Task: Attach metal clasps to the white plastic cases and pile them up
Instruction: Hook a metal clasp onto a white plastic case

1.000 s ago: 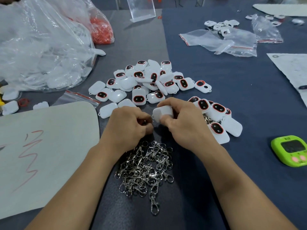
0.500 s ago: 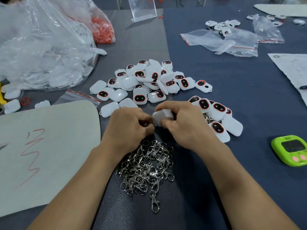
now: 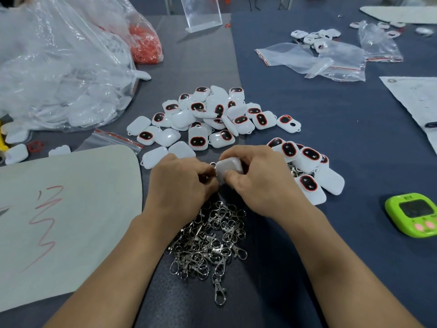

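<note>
I saw one white case gripped in the right hand, a silver clasp at its left corner pinched by the left hand. Loose cases, white with dark red-rimmed ovals, lay heaped beyond. A smaller pile lay just right, metal showing among it. Spare clasps lay tangled nearer me.

Shown only as a left hand and a right hand with forearms, bare all the way to the lower edge. Slim at the wrists, thicker nearer the camera.
</note>
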`<control>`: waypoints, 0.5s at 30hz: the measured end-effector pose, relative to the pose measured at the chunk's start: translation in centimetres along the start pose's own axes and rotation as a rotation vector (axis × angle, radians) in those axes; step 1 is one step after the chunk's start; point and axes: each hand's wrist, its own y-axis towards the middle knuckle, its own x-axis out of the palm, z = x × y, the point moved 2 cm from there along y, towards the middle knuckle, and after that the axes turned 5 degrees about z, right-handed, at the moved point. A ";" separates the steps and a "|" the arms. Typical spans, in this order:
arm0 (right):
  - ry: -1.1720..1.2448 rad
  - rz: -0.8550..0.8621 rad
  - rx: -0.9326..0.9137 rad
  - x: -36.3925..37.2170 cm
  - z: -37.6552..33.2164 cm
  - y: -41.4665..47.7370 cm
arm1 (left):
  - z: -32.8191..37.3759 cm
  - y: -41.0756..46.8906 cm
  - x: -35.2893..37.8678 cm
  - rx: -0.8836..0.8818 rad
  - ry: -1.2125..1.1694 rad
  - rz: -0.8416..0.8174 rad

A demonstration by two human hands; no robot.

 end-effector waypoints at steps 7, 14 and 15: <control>0.054 0.013 0.008 0.2 0.1 0.0 | -0.2 -0.1 0.2 -0.143 -0.032 -0.052; 0.213 -0.040 0.130 0.5 0.2 -0.1 | -0.5 0.1 0.0 -0.182 -0.036 -0.005; 0.251 -0.042 0.148 0.5 0.1 -0.1 | -0.6 0.1 0.1 -0.191 -0.052 0.007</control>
